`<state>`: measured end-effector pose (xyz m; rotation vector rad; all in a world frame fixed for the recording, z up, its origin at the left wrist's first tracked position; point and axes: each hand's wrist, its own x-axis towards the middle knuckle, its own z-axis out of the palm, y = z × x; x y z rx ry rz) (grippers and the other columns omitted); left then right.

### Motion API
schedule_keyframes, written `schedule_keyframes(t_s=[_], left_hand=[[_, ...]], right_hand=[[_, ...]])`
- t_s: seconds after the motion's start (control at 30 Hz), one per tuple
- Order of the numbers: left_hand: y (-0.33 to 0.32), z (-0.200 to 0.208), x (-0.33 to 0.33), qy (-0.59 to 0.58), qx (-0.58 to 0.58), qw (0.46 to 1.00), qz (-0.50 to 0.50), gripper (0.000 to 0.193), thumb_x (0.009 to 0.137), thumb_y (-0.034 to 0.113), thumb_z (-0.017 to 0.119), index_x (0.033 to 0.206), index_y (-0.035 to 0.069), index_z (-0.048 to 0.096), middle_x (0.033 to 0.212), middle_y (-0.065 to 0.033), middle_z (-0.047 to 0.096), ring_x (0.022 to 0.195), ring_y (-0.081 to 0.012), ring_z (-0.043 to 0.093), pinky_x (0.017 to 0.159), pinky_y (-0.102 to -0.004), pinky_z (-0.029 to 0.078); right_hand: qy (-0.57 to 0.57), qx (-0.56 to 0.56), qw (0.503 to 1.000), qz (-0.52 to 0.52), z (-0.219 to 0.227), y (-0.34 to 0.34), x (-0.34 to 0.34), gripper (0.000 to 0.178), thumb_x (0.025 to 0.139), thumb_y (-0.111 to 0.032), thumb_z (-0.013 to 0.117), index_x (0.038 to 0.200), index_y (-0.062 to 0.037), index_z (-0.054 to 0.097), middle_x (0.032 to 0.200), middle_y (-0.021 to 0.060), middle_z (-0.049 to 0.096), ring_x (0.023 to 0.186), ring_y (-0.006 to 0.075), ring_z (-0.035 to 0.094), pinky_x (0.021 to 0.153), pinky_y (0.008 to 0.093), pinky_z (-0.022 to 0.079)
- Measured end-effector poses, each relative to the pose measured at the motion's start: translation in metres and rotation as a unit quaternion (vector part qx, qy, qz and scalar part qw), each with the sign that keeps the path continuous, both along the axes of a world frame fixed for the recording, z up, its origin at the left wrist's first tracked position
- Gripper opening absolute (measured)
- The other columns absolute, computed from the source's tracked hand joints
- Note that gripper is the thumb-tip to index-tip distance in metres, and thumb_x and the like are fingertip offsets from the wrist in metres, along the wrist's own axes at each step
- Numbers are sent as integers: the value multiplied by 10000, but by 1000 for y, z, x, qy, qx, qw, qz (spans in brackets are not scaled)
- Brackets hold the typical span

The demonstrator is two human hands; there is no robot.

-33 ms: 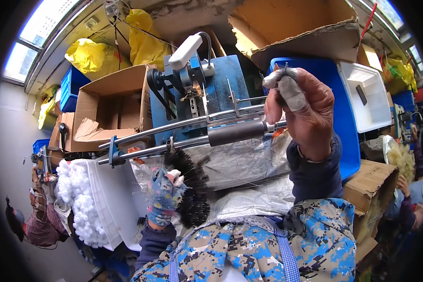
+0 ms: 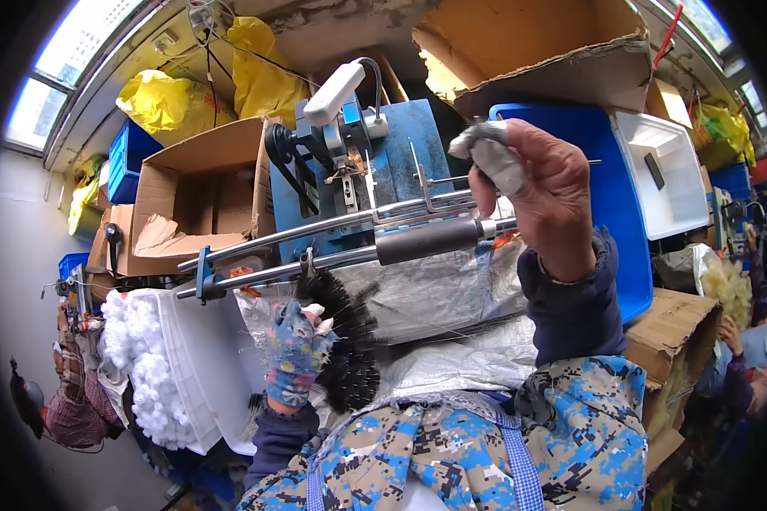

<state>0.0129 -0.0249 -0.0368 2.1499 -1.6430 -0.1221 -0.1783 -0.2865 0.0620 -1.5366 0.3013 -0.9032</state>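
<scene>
My left hand [image 2: 296, 353], in a blue flowered glove, is closed on the near left side of a black bristle brush [image 2: 354, 358]. The brush's top meets a small metal clip under the lower steel rod [image 2: 341, 261]. Bristles fan out to the right of the glove, and the palm side is hidden. My right hand [image 2: 545, 192], with whitish tape or covers on thumb and fingers, is raised over the right end of the rods, fingertips pinched together. Whatever may be between them is too small to make out. Below it a dark grey sleeve [image 2: 430, 241] sits on the lower rod.
A blue machine [image 2: 405, 153] with a black pulley stands ahead, a cardboard box [image 2: 200, 192] at its left. A blue bin [image 2: 626, 213] lies right, a white bin of fluffy white pieces [image 2: 149, 366] left. A silvery sheet [image 2: 443, 298] covers my lap. Other people work at both sides.
My right hand has shifted a little to the left, its fingertips still pinched. The left hand and the brush are practically where they were.
</scene>
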Motion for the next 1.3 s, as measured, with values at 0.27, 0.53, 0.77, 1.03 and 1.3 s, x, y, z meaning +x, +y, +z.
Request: schedule_keyframes(t_s=[0.27,0.53,0.77,1.03,1.3], left_hand=[[14,-32,9,58,117,991,1,346,667,100,687,988,42,570,855,-80,605,747,-246,601,657,-342,477],[30,-62,14,279,18,953,120,211,736,51,648,936,40,582,852,-89,574,716,-210,594,607,-308,502],[23,-37,17,77,106,991,-1,161,763,104,645,896,46,576,830,-85,569,703,-215,587,587,-318,488],[12,-16,8,114,30,993,11,183,669,62,664,839,68,597,757,-100,571,684,-315,564,631,-400,442],[-6,0,0,51,-63,993,-85,304,605,-15,647,891,82,615,742,-104,566,671,-314,549,607,-391,437]], right_hand=[[447,-508,724,-136,-92,-34,101,117,767,-109,529,815,-88,634,896,93,593,923,283,527,723,399,438],[449,-481,742,-126,-107,-34,103,125,753,-87,530,836,-104,622,890,73,594,894,291,527,710,406,428],[440,-480,747,-137,-110,-35,99,114,746,-75,526,823,-103,605,873,77,589,875,303,527,701,412,422],[423,-457,772,-126,-110,-36,100,119,759,-75,513,836,-88,603,871,87,598,864,309,531,708,427,422],[426,-448,775,-131,-116,-38,102,119,761,-78,513,827,-87,611,853,87,606,855,309,543,714,428,423]])
